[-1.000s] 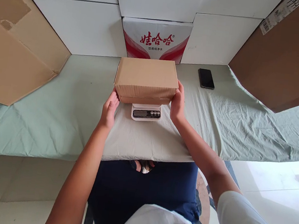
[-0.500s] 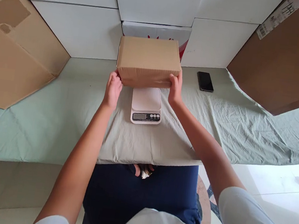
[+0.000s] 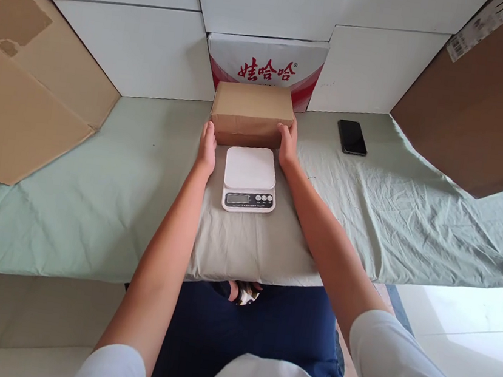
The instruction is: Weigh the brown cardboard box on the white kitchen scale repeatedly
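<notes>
A closed brown cardboard box point(image 3: 253, 102) is behind the kitchen scale, low at the cloth-covered surface. My left hand point(image 3: 208, 146) grips its left end, fingers partly hidden by the side. At the right end my right hand point(image 3: 287, 143) holds it, with the thumb on the front face. Just in front of the box lies the white digital kitchen scale point(image 3: 250, 170), its platform bare and its display and buttons facing me.
A black phone point(image 3: 352, 138) lies to the right on the green cloth point(image 3: 140, 199). Large cardboard panels point(image 3: 39, 89) flank the left and right point(image 3: 467, 111). White panels and a white-red printed carton point(image 3: 267, 62) stand at the back.
The box has gone down and away from me, behind the scale, still between both hands. More of the printed carton at the back now shows above it.
</notes>
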`<action>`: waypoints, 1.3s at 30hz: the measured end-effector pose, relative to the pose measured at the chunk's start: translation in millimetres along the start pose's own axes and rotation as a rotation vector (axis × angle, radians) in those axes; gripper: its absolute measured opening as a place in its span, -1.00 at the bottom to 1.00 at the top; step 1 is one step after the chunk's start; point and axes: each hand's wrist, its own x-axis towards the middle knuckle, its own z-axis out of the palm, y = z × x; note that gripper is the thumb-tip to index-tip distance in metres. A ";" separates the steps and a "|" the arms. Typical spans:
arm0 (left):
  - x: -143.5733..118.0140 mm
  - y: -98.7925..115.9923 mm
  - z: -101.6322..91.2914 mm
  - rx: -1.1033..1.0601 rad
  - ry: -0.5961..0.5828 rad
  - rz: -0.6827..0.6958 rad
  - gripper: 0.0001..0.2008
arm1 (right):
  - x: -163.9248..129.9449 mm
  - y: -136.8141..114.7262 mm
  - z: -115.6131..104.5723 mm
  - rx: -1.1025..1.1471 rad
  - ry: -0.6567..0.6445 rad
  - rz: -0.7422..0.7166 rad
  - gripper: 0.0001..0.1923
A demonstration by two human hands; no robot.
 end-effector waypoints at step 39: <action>-8.3 48.3 -41.3 0.172 0.007 -0.119 -0.09 | 22.3 0.5 -78.1 0.043 0.318 0.269 -0.47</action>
